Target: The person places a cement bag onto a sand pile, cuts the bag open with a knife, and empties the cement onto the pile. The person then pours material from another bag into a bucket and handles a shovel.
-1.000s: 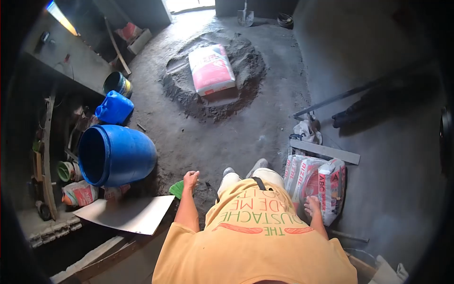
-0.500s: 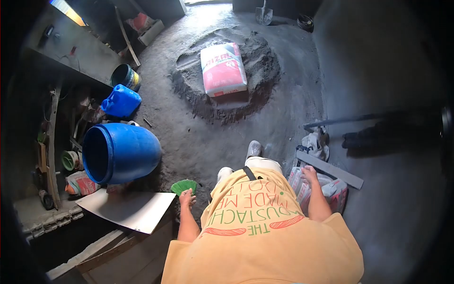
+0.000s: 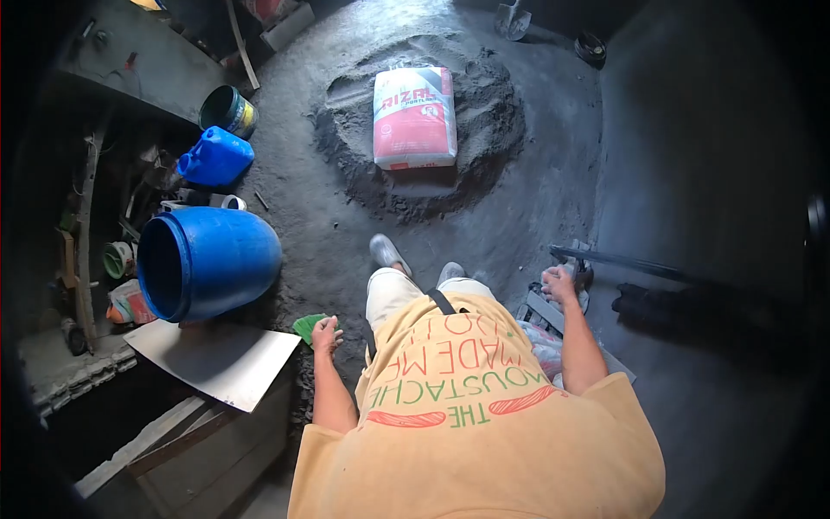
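Note:
My left hand (image 3: pixel 326 335) is beside my left hip with the fingers curled in. It holds a green fan-shaped thing (image 3: pixel 308 327) with a ridged edge, partly covered by the fingers. My right hand (image 3: pixel 558 285) hangs out to my right, with fingers loosely bent and apart and nothing visible in them. Below it lie several crumpled plastic bags (image 3: pixel 545 344) and a grey board, partly hidden by my arm. Ahead of my feet, a red and white cement bag (image 3: pixel 415 118) lies flat on a heap of grey sand (image 3: pixel 493 147).
On the left are a blue barrel (image 3: pixel 233 264) on its side, a blue jerrycan (image 3: pixel 216 157) and a dark bucket (image 3: pixel 228 112). A pale sheet (image 3: pixel 216 359) lies near my left arm. A shovel (image 3: pixel 513 22) rests at the back. A dark bar (image 3: pixel 635 262) extends on the right.
I have stepped forward, one foot now ahead of the other. My right hand has moved forward, away from the bags. The green thing has turned with my left hand and shows less.

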The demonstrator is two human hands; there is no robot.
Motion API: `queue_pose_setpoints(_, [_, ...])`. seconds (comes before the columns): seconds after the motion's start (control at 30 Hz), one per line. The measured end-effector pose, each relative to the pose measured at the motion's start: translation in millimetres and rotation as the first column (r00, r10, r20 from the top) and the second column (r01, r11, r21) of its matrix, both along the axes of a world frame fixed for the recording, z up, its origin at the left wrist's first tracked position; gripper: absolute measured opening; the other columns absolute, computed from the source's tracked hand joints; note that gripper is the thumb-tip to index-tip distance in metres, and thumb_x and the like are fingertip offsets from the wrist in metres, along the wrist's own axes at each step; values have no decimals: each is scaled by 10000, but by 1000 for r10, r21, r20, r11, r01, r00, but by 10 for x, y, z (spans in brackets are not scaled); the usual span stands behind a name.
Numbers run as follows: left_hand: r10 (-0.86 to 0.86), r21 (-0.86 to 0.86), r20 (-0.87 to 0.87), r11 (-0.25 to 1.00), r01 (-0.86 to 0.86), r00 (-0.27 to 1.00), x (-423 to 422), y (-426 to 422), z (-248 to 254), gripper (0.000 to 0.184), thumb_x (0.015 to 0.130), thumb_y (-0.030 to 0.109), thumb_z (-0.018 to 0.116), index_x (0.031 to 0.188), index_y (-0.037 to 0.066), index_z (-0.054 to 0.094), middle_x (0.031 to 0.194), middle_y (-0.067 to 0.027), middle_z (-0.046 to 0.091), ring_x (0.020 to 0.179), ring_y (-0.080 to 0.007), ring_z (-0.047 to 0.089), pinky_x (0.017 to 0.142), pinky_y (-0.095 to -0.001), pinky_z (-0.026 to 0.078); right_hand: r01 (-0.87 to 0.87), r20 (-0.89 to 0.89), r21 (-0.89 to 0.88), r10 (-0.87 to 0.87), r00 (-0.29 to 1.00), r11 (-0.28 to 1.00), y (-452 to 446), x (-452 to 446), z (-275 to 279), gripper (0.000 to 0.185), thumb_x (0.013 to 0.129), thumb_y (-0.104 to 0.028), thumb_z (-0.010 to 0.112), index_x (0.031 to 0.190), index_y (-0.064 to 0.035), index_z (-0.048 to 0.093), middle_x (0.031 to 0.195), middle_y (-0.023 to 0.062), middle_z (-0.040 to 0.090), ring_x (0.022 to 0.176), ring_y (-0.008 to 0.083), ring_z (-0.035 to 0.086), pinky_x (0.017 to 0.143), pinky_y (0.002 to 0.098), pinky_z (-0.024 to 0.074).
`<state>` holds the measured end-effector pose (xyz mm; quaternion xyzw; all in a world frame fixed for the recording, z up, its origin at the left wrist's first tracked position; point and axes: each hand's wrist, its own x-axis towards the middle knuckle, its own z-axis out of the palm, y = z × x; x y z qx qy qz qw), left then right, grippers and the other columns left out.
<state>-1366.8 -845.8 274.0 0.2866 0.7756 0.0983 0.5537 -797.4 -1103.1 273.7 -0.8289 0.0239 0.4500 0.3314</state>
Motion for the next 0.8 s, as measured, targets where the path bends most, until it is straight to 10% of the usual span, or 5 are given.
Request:
queue_pose_setpoints(0.4, [-10, -235, 33, 972, 17, 999, 168, 1298, -558, 365, 853, 342, 697, 1104, 108, 569, 1013, -70, 638, 781, -196, 635, 578, -333, 508, 115, -45, -182, -125, 991, 977, 785, -144, 301, 336, 885, -318, 638, 1158, -144, 547, 944, 23, 611, 772, 185, 630, 700, 385, 503])
queue_pose_setpoints(0.57, [-165, -25, 104, 985, 169, 981, 456, 3024, -317, 239, 869, 246, 688, 998, 92, 558, 766, -24, 573, 577, -128, 567, 420, -274, 436, 210, 44, -158, -206, 978, 965, 1321, -361, 430, 346, 889, -324, 636, 1165, -134, 552, 993, 43, 614, 810, 202, 627, 727, 408, 508])
queue_pose_setpoints(0.8, [-294, 182, 101, 945, 273, 950, 855, 4897, -160, 322, 864, 293, 684, 1084, 79, 586, 882, -21, 625, 712, -131, 622, 523, -261, 466, 151, 98, -145, -138, 986, 978, 1780, -841, 518, 445, 876, -289, 653, 1241, -68, 526, 1082, 95, 629, 775, 198, 647, 599, 379, 530])
